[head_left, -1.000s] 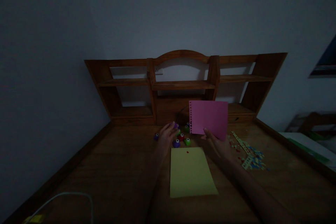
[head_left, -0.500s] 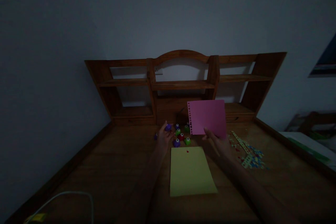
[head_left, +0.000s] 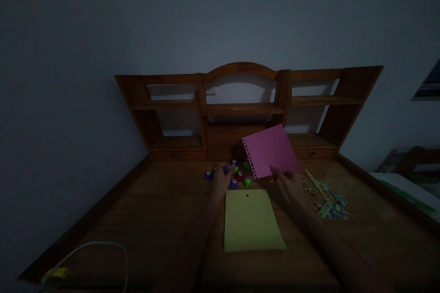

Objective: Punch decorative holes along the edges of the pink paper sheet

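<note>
My right hand pinches a pink sheet of paper by its lower edge, thumb in front. The sheet is raised and tilted, with torn binder holes down its left side. My left hand is over the group of small toys at the back of the desk, its fingers closed round a purple toy; the fingertips are partly hidden. Close by stand a red toy, a green toy and another purple toy, each with a white eye-like top. Below the hands lies a yellow sheet bearing a small red piece.
A wooden shelf unit rises along the back of the desk. Blue, pale and red plastic pieces are heaped on the right. At the front left are a white cable and a yellow object.
My left hand has moved right and lower among the toys with the purple toy. The pink sheet has tilted, its right side swinging down, still in my right hand. The view has shifted slightly.
</note>
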`<state>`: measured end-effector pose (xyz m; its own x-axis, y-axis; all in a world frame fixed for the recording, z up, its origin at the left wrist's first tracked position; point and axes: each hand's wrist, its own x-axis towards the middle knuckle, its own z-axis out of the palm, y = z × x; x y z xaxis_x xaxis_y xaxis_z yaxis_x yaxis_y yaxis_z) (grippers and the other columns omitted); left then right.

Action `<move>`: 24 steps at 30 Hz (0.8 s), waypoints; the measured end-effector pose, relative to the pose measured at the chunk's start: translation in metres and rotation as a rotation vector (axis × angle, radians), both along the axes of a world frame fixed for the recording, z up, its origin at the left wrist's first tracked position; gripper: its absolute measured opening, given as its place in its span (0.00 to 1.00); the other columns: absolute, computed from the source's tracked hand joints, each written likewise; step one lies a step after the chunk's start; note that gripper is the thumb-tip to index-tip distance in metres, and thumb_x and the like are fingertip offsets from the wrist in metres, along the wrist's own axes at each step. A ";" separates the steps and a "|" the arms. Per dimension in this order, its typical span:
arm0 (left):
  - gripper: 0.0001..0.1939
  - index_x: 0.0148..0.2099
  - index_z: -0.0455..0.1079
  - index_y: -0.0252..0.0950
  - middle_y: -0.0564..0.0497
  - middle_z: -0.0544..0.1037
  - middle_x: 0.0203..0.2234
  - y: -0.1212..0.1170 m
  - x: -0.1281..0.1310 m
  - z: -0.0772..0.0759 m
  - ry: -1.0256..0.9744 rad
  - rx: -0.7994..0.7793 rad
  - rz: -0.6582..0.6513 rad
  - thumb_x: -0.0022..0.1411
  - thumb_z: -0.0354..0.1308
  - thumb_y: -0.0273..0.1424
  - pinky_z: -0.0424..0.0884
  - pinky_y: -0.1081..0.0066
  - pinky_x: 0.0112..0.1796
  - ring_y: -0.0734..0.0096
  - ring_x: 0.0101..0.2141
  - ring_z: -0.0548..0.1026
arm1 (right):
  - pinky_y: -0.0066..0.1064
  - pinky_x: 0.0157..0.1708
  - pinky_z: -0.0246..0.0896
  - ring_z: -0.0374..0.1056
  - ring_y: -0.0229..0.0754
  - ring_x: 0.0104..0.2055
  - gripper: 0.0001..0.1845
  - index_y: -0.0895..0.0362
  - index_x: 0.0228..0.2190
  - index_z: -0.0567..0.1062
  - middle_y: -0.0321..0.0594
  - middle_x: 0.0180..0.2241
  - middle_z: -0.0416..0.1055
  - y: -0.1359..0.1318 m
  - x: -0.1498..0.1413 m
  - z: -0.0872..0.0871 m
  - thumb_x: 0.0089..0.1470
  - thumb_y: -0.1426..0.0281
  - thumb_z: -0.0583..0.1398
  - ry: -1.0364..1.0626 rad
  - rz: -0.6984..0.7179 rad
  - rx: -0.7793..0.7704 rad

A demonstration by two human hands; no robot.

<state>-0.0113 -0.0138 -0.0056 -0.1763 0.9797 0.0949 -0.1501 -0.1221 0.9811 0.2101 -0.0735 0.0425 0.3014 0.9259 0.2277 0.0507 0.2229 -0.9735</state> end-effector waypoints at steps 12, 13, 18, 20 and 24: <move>0.09 0.43 0.68 0.35 0.36 0.69 0.47 -0.018 0.006 0.004 0.777 0.046 0.136 0.65 0.53 0.35 0.62 0.59 0.51 0.49 0.49 0.70 | 0.30 0.22 0.54 0.62 0.39 0.21 0.23 0.59 0.17 0.72 0.39 0.16 0.68 -0.003 -0.002 0.007 0.42 0.52 0.67 0.024 -0.034 -0.006; 0.09 0.43 0.68 0.35 0.35 0.69 0.47 -0.018 0.006 0.004 0.802 0.041 0.128 0.65 0.53 0.35 0.62 0.59 0.50 0.49 0.49 0.71 | 0.30 0.22 0.54 0.62 0.39 0.21 0.23 0.59 0.18 0.73 0.39 0.17 0.68 -0.003 -0.002 0.007 0.42 0.52 0.67 0.032 -0.031 -0.002; 0.10 0.46 0.68 0.35 0.35 0.71 0.47 -0.021 0.005 0.005 0.865 0.044 0.065 0.65 0.51 0.31 0.64 0.62 0.46 0.51 0.45 0.73 | 0.30 0.23 0.56 0.65 0.41 0.23 0.22 0.60 0.22 0.75 0.43 0.21 0.73 -0.002 -0.002 0.006 0.41 0.53 0.68 0.063 -0.050 -0.007; 0.10 0.47 0.69 0.35 0.35 0.72 0.47 -0.021 0.004 0.004 0.896 0.056 0.046 0.65 0.50 0.28 0.65 0.63 0.45 0.51 0.44 0.73 | 0.30 0.22 0.56 0.64 0.41 0.23 0.22 0.60 0.22 0.75 0.43 0.21 0.72 -0.002 -0.001 0.006 0.42 0.52 0.67 0.041 -0.045 -0.013; 0.13 0.47 0.70 0.35 0.35 0.72 0.47 -0.020 0.003 0.002 0.932 0.065 0.032 0.64 0.48 0.25 0.66 0.64 0.43 0.53 0.44 0.74 | 0.29 0.21 0.54 0.63 0.40 0.22 0.24 0.60 0.20 0.74 0.41 0.18 0.71 -0.002 0.000 0.006 0.43 0.50 0.66 -0.022 -0.031 -0.030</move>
<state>-0.0087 -0.0340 -0.0033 -0.0284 0.9635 0.2662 0.6985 -0.1714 0.6948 0.2105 -0.0758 0.0481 0.3251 0.9228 0.2068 0.0787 0.1915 -0.9783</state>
